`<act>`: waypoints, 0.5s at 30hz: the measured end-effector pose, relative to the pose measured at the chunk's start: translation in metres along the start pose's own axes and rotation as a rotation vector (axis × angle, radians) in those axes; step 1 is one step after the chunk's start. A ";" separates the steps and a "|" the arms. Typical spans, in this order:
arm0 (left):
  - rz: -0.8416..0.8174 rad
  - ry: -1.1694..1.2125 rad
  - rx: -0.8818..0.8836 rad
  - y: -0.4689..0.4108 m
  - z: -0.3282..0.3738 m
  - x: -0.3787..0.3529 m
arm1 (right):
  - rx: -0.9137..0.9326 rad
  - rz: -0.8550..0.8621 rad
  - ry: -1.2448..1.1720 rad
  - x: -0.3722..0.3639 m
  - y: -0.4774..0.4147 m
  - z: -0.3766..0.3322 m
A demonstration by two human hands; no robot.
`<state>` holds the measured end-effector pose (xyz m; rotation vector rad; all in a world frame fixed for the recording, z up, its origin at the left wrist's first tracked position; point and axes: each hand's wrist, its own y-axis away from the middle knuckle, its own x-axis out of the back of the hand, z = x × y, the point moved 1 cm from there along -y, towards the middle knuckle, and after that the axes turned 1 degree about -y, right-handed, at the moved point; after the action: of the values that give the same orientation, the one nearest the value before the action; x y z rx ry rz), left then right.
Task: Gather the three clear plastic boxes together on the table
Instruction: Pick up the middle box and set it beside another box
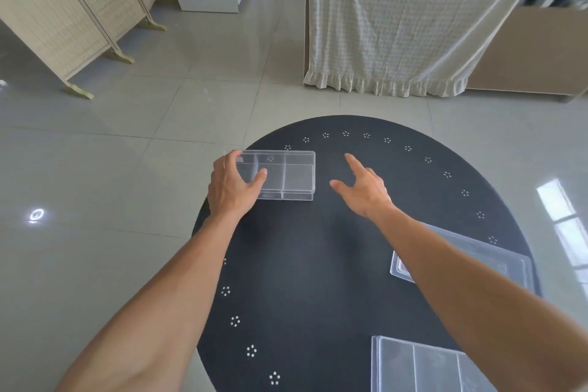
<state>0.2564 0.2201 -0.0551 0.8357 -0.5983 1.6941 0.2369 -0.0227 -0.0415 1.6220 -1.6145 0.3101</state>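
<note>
Clear plastic is showing in three places on the round black surface [318,264]. The far box [288,177], divided into compartments, is lying flat near the surface's far left edge, and the left hand [230,184] is gripping its left end, fingers curling over the far side and thumb pressing on the lid. The right hand [362,184] is hovering just right of that box, fingers spread open and touching nothing. A second box [496,259] is sitting by the right edge, partly hidden under the right forearm. The third box [413,366] is lying at the near right, well apart from the far box, cut off by the frame.
</note>
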 end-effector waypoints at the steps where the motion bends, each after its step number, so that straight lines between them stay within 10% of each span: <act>1: -0.008 0.004 -0.032 0.006 0.011 -0.005 | -0.007 0.015 0.007 0.010 0.007 0.008; 15: -0.518 0.047 -0.404 0.134 0.143 -0.129 | -0.307 0.279 -0.004 0.109 0.095 0.158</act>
<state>0.1793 -0.0021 -0.0633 0.5906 -0.6031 1.0720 0.1097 -0.1951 -0.0353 1.1705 -1.7953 0.1886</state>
